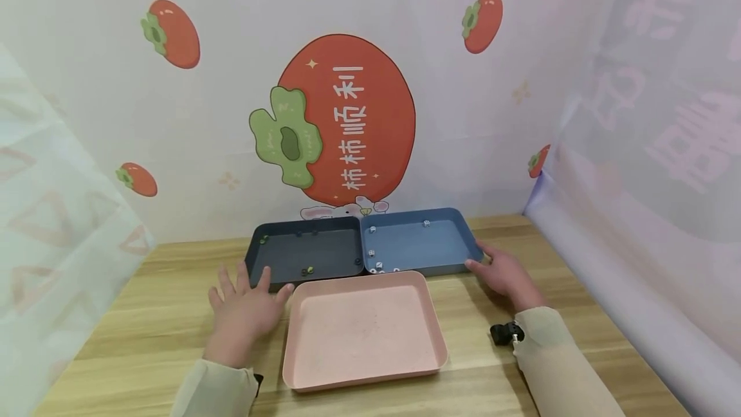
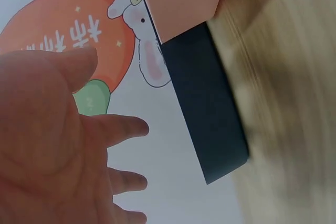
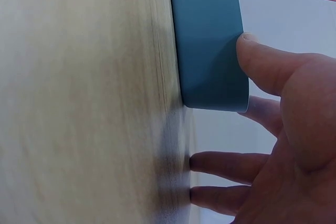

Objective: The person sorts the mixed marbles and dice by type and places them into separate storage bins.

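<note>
My left hand (image 1: 247, 314), fingers spread and holding nothing, hovers by the front left corner of a dark navy tray (image 1: 312, 253). In the left wrist view, its fingers stand apart from the navy tray (image 2: 205, 108). At the front right corner of a blue tray (image 1: 422, 246), my right hand (image 1: 505, 275) pinches the corner between thumb and index finger. The right wrist view has that thumb on the rim of the blue tray (image 3: 210, 40); the index fingertip is hidden behind it. A pink tray (image 1: 365, 333) lies in front of both others, with nothing visible inside.
White dice (image 1: 379, 265) lie in the blue tray, several along its left and front edges. Small dark and green pieces (image 1: 309, 270) are scattered in the navy tray. A printed cloth (image 1: 220, 114) hangs behind the wooden table (image 1: 133, 327), with more cloth at both sides.
</note>
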Motion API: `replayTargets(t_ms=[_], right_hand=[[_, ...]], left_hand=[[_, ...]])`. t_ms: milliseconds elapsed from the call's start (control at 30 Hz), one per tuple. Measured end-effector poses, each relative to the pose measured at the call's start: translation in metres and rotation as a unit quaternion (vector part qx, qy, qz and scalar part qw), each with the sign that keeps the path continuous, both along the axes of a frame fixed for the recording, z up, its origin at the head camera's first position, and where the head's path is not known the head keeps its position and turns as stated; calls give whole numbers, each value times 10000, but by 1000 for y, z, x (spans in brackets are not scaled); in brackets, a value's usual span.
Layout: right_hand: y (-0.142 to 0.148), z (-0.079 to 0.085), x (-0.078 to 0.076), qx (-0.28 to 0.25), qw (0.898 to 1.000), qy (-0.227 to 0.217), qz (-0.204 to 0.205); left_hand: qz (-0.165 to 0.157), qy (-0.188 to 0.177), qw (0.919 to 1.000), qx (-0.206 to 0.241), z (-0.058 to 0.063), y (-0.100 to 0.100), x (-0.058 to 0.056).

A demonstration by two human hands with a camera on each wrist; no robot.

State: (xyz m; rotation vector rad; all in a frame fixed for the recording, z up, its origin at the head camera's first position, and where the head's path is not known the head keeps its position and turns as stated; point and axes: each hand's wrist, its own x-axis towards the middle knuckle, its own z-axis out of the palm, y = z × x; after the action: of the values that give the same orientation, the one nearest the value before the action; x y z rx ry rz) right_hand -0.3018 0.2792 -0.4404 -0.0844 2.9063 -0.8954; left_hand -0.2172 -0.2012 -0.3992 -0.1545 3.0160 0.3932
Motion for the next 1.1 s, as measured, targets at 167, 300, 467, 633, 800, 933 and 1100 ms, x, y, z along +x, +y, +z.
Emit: replayTargets(t_ms=[167,300,467,633,800,933,1100], right_hand=[[1,-1,-1,2,10000,38,-18],[1,-2,-1,-33,10000,85,-3],[2,-3,3,11,9999,100,39],[2,-2,5,-1,10000,90,-2],[0,-1,3,-9,10000,21,-22],[1,-1,-1,-24,10000,38,-22],[1,-1,0,-83,9999,49,-35]], left_hand=[[123,-53,9999,29,-1,6,7],[253,-61,9997,44,-1,15,15],[414,-38,9991,-92,0,28,25],[440,-118,9989,-75,3,38,26],[442,-152,9989,-32,5,41,25],[457,-220,9987,-84,6,39,25],[433,-298,9986,-60,8,37,28]])
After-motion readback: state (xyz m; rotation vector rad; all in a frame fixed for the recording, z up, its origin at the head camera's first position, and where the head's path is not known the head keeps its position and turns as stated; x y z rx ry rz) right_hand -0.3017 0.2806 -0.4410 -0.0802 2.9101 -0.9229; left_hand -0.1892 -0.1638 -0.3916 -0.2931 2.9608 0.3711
